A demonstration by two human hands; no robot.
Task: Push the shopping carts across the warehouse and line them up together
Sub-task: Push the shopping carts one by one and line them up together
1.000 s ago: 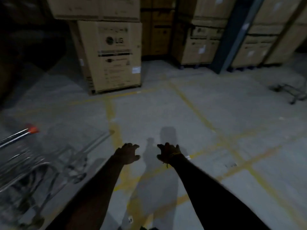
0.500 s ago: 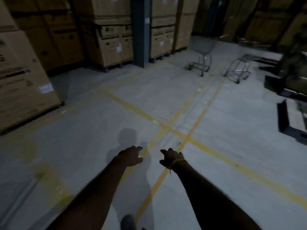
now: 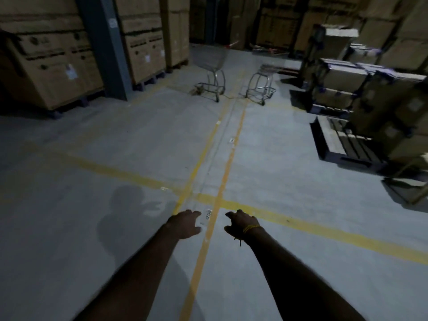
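Two metal shopping carts stand far ahead on the grey floor: one with a wire basket [image 3: 212, 66] to the left of the yellow lines, and a lower, blurred one [image 3: 261, 86] just to its right. Both my arms reach forward at the bottom of the view. My left hand [image 3: 185, 224] and my right hand [image 3: 240, 224] hover side by side over the crossing of the yellow floor lines, fingers loosely spread, holding nothing. A yellow string circles my right wrist. The carts are several metres beyond my hands.
Stacked cardboard boxes [image 3: 53, 66] on pallets line the left wall beside a dark steel column [image 3: 104, 47]. On the right stand pallets [image 3: 347, 144] loaded with wrapped boxes [image 3: 382, 105]. Yellow lines [image 3: 222, 163] run up the open concrete floor toward the carts.
The view has swung right, away from the cart at my left and the big box, onto the two far carts. My hands stay out in front, holding nothing.
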